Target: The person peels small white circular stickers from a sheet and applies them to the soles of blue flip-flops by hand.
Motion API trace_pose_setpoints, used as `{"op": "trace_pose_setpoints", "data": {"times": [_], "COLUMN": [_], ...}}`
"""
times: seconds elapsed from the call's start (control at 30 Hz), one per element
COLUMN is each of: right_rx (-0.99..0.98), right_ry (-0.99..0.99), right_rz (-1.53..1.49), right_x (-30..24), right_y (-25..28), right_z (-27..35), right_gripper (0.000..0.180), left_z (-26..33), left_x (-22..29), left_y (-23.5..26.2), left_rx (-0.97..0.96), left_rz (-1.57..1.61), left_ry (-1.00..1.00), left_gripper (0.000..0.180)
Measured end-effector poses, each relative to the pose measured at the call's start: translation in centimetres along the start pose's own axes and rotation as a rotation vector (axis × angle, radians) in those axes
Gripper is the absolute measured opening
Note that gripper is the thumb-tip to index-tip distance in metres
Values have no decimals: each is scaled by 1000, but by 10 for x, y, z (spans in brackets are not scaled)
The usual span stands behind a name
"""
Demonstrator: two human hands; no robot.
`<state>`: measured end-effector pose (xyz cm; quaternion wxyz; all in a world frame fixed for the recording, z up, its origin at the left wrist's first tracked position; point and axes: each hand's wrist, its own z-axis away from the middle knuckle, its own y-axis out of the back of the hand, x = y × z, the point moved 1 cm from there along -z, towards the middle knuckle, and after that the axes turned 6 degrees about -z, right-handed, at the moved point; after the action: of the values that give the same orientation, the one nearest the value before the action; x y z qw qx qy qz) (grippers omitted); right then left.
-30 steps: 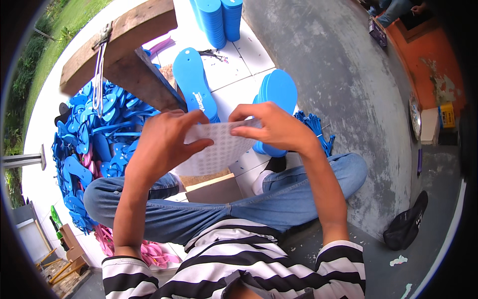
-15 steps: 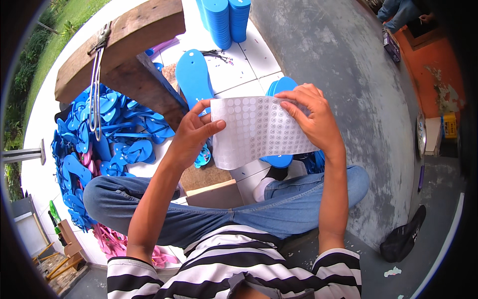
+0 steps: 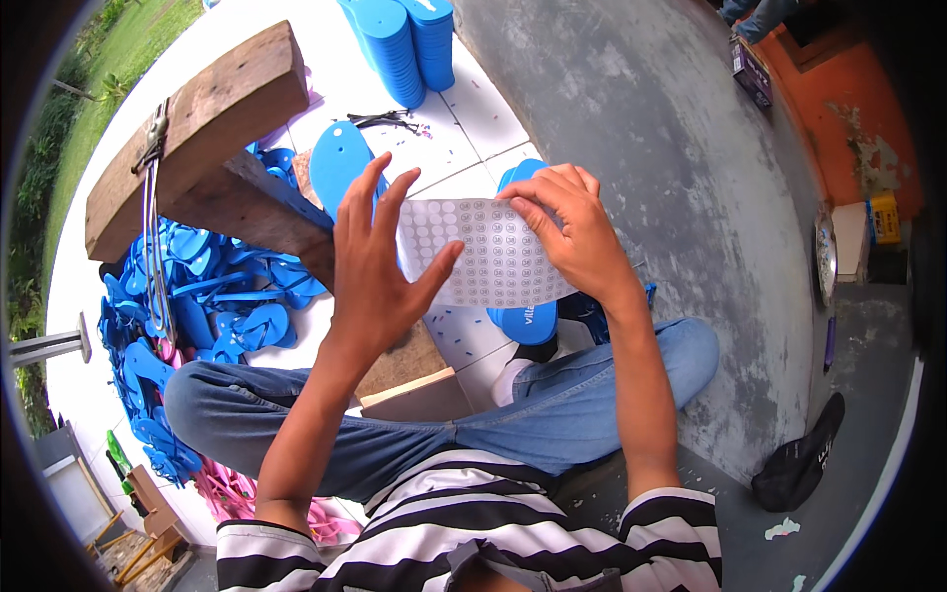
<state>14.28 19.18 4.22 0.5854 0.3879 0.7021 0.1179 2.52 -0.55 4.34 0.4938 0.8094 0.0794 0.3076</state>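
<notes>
A pale sheet of small round stickers is spread out above my lap, with rows of printed dots and some blank circles at its left end. The thumb and fingers of my right hand pinch its top right part. Beside the left end, my left hand is raised with fingers spread and holds nothing. Beyond that hand lies a blue flip-flop sole with strap holes. More blue soles show behind the sheet, partly hidden by it.
An angled wooden beam with hanging metal wire stands at the left. Below it spreads a heap of blue straps, with pink straps nearer me. Stacked blue soles stand at the back. A wooden block lies before my crossed legs.
My left hand has let go of the sheet's left end and opened its fingers. The right hand keeps hold, and the sheet has shifted left in view as the whole view turned slightly.
</notes>
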Motion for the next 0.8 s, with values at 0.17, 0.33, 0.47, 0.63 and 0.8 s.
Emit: {"op": "trace_pose_setpoints", "data": {"times": [0.17,0.33,0.47,0.63,0.8], "right_rx": [91,250,442,284,306], "right_ry": [-29,54,78,-68,-97], "right_rz": [-63,105,225,-78,-11], "right_x": [9,10,-8,-26,-25], "right_y": [4,3,-7,-38,-55], "right_z": [-2,-4,-2,13,19], "right_gripper": [15,14,13,17,20], "left_z": [3,2,-1,3,6], "left_x": [-4,-16,-7,-12,-3], "left_y": [-28,-30,-31,-37,-40], "left_rx": [-5,-344,-163,-86,-29], "left_rz": [646,940,1082,1147,1263], "left_ry": [275,510,585,673,687], "left_gripper": [66,30,28,26,28]}}
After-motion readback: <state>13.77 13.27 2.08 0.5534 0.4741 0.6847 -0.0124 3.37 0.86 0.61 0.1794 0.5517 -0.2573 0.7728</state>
